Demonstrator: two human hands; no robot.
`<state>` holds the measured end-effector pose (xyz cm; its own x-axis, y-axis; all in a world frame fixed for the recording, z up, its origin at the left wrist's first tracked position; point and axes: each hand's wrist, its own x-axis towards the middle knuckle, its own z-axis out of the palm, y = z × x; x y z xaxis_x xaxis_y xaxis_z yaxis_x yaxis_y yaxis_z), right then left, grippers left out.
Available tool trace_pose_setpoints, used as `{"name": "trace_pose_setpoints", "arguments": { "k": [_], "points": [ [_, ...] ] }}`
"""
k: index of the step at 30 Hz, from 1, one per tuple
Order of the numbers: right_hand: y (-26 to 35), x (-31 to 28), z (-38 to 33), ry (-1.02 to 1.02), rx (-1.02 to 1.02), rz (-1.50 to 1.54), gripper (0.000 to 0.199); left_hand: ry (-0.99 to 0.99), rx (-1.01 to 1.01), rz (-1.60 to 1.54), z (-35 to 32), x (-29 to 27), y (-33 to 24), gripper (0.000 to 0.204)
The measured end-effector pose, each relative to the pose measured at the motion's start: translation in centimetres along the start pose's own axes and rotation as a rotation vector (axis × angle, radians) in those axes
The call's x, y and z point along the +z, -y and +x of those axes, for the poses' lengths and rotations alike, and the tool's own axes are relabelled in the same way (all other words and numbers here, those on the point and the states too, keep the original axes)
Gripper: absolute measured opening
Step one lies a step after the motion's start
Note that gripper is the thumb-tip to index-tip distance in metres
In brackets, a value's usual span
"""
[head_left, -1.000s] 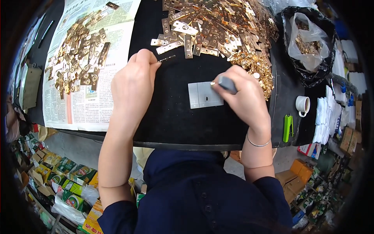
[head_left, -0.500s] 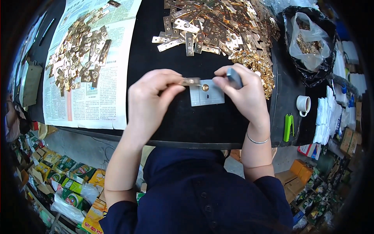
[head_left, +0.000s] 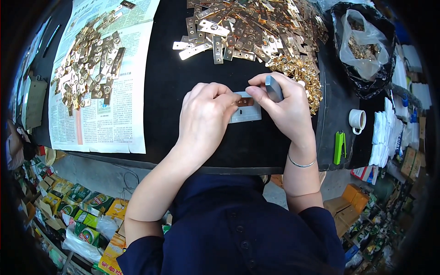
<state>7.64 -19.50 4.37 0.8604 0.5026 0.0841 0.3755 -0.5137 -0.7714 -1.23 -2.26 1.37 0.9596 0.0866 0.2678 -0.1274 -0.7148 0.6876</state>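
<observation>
My left hand (head_left: 207, 114) pinches one end of a small copper-coloured metal plate (head_left: 245, 102). The plate lies across the upper part of a flat silver metal block (head_left: 250, 117) on the black table. A dark hole shows in the block below the plate. My right hand (head_left: 289, 101) is closed round a thick grey metal punch (head_left: 274, 89), held tilted just right of the plate; its lower end is hidden by the hand. Behind my right hand lies a heap of small round gold pieces (head_left: 300, 78), and farther back a large pile of similar copper plates (head_left: 247, 34).
Newspaper (head_left: 126, 114) at the left carries a smaller pile of plates with round pieces on them (head_left: 89, 68). On the right are a black plastic bag (head_left: 373, 80), a white mug (head_left: 357, 120) and a green stapler (head_left: 339, 147). The table's front edge (head_left: 220, 171) runs close to my body.
My left hand has moved right and brought the copper plate onto the block, over where a round gold piece showed. My right hand keeps the punch and has shifted slightly left.
</observation>
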Motion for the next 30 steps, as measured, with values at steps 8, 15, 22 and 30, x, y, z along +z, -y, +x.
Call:
{"name": "trace_pose_setpoints", "arguments": {
  "k": [8, 15, 22, 30],
  "points": [
    [1.3, 0.7, -0.4, -0.091, 0.081, 0.397, 0.026, 0.074, -0.105, 0.029, 0.8, -0.8, 0.6, 0.020],
    [1.6, 4.6, 0.0, -0.287, -0.254, 0.912, 0.028, 0.100, -0.146, 0.013, 1.0, -0.8, 0.5, 0.016],
    [1.3, 5.0, 0.5, -0.244, -0.292, 0.661, 0.028, 0.085, -0.155, 0.032, 0.8, -0.8, 0.6, 0.015],
    [0.8, 5.1, 1.0, -0.302, -0.088, 0.719, 0.029, 0.055, -0.134, 0.057, 0.7, -0.6, 0.5, 0.016]
  ]
}}
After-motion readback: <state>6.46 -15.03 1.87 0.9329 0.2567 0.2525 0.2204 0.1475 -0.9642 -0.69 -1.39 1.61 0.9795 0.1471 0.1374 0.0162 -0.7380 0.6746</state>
